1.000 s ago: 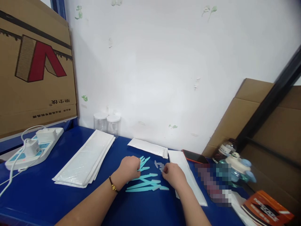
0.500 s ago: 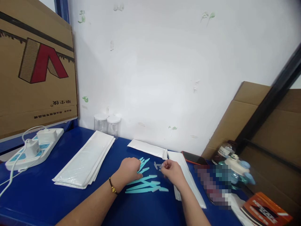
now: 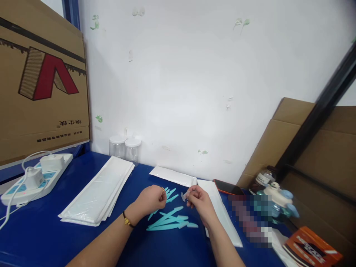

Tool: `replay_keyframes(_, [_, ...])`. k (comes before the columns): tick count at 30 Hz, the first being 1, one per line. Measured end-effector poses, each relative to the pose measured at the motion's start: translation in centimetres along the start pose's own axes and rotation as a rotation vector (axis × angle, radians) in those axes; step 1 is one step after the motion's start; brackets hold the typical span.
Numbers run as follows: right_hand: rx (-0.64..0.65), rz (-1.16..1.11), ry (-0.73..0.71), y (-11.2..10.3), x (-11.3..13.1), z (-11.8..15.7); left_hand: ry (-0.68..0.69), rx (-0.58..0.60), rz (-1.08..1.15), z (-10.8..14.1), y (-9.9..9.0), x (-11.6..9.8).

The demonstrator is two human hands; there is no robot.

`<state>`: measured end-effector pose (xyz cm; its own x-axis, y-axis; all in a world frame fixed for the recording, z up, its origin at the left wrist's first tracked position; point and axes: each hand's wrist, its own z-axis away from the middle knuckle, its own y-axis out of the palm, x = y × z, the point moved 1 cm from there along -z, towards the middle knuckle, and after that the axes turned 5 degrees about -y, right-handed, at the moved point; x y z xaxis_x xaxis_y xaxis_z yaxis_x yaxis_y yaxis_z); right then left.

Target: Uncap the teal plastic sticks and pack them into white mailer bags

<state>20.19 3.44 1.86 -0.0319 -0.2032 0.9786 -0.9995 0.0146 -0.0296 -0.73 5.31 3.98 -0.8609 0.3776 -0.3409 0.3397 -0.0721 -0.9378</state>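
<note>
Since the earlier frame, one turquoise razor (image 3: 168, 216) has been swung toward the nearer cluster on the blue table (image 3: 164, 250); small clear pieces (image 3: 184, 197), pinched by the right hand (image 3: 202, 205), could be dropped through uneven grip, the left hand (image 3: 148, 200) being curled, its hold indiscernible.

At lower right I make out "NESCAFÉ", blurred, on the orange box (image 3: 312, 246); at left, upside-down Chinese characters, seemingly "绝尘侠", with ® on the cardboard box (image 3: 69, 107).
</note>
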Motion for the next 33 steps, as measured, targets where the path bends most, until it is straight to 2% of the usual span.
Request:
replay_keyframes(4, [0.002,-0.009,0.010,0.2,0.4,0.1,0.026,0.049,0.138,-0.1,-0.3,0.2])
replay_keyframes(12, [0.027,-0.023,-0.001,0.6,0.3,0.2,0.074,0.053,0.176,-0.1,0.2,0.2])
replay_keyframes(25, [-0.010,-0.083,-0.008,0.9,0.4,0.3,0.088,0.068,0.226,-0.4,0.3,0.6])
replay_keyframes(33, [0.054,-0.110,0.018,1.8,0.6,0.7,0.155,0.078,0.374,-0.3,0.7,-0.3])
